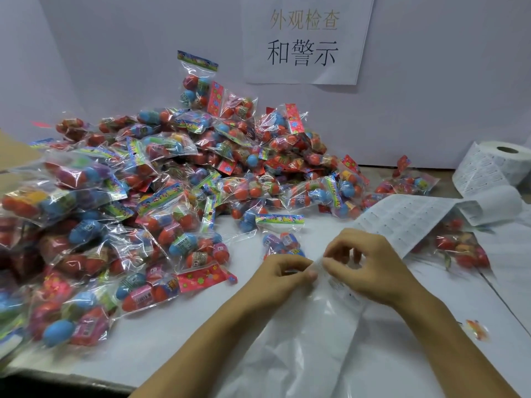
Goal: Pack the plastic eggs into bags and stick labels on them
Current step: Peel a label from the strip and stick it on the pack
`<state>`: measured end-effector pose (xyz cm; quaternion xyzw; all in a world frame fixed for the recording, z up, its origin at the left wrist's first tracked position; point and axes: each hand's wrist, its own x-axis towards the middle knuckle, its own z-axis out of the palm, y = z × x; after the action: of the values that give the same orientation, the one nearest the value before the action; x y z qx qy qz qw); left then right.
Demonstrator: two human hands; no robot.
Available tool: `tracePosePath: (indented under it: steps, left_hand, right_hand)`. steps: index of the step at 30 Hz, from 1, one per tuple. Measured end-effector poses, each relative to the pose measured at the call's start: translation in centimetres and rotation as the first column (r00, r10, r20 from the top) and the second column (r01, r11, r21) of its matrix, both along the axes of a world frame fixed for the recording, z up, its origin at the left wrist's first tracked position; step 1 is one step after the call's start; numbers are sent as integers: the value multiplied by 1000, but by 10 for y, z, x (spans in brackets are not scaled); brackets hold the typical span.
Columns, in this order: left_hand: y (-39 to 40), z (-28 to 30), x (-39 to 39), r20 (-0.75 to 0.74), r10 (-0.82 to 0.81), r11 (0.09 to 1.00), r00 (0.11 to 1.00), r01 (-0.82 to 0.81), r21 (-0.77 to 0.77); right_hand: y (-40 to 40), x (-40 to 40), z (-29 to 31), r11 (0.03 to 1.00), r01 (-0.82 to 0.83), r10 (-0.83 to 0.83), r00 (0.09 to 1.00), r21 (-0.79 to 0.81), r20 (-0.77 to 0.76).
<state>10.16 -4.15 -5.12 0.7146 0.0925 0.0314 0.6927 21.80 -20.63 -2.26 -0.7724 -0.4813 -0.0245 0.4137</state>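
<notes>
A clear plastic bag (313, 326) lies flat on the white table in front of me. My left hand (283, 271) and my right hand (370, 259) both pinch its top edge between thumb and fingers, close together. Just behind my hands lies a small packet of plastic eggs (280, 242). A strip of white labels (408, 219) runs from a roll (494, 165) at the right down toward my right hand.
A large heap of bagged coloured eggs (161, 191) fills the left and middle of the table. Another packet of eggs (459, 248) lies under the label strip at right. A paper sign (304, 38) hangs on the back wall. The table edge (71, 377) is at lower left.
</notes>
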Motion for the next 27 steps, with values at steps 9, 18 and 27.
tracePosePath:
  steps: [9, 18, 27]
  left_hand:
    - [-1, 2, 1, 86, -15, 1000, 996, 17, -20]
    - [-1, 0, 0, 51, 12, 1000, 999, -12, -4]
    - [-4, -3, 1, 58, -3, 999, 998, 1, 33]
  right_hand:
    - [1, -3, -2, 999, -18, 12, 994, -50, -110]
    - [2, 0, -4, 995, -37, 19, 982, -96, -189]
    - [3, -3, -5, 990, 10, -32, 987, -138, -158]
